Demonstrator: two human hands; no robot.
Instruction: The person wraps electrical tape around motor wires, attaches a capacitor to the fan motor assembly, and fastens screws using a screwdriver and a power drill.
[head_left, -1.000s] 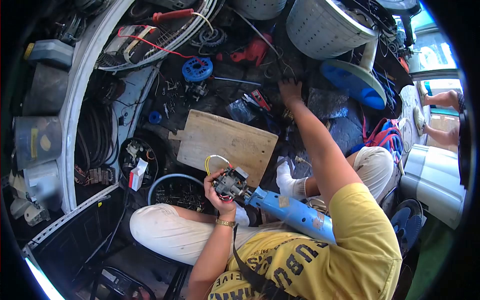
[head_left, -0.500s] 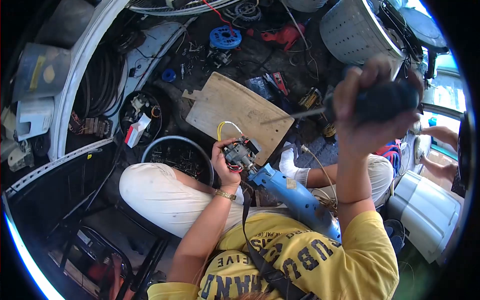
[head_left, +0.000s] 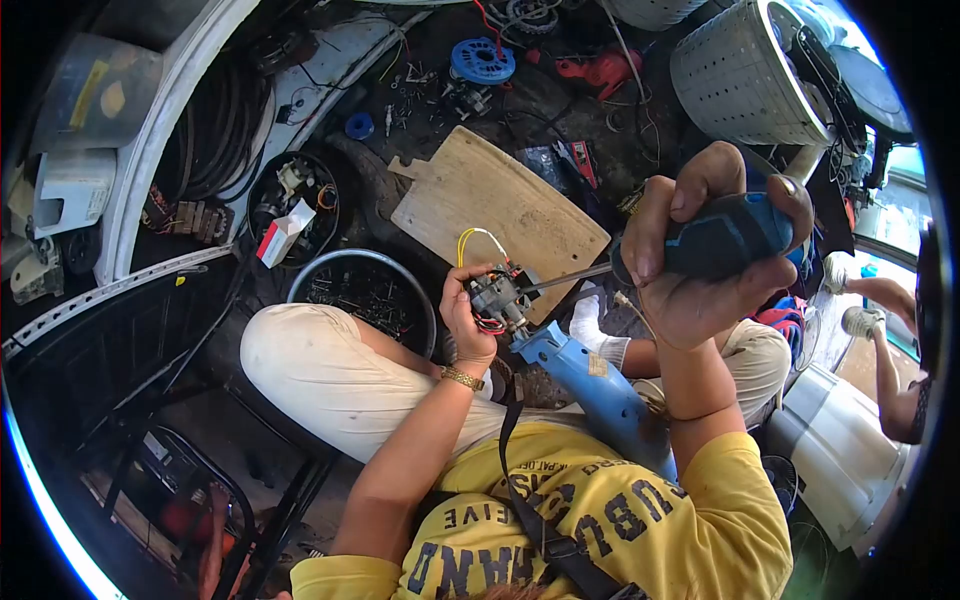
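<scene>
A small electric motor [head_left: 498, 299] with yellow, white and red wires is gripped in my left hand [head_left: 467, 318], in front of my crossed legs. Its lower end meets a long blue metal housing [head_left: 585, 378] that slants down toward my lap. My right hand [head_left: 705, 250] is wrapped round the blue-and-black handle of a screwdriver [head_left: 725, 238]. The screwdriver's thin shaft points left, its tip at the motor's right side; whether it sits in a screw is too small to tell. Beyond the motor lies a worn wooden board [head_left: 500, 205].
A bucket [head_left: 425, 310] of small metal parts stands by my left knee. A black tub [head_left: 335, 215] holds parts and a small box. Past the board lie a blue spool [head_left: 483, 62] and a red tool [head_left: 605, 72]. White perforated drum [head_left: 745, 85] at upper right; another person's legs [head_left: 885, 290] far right.
My right hand has brought the screwdriver down, so its tip has gone from above the board to the motor. My left hand still holds the motor. The whole view has shifted slightly.
</scene>
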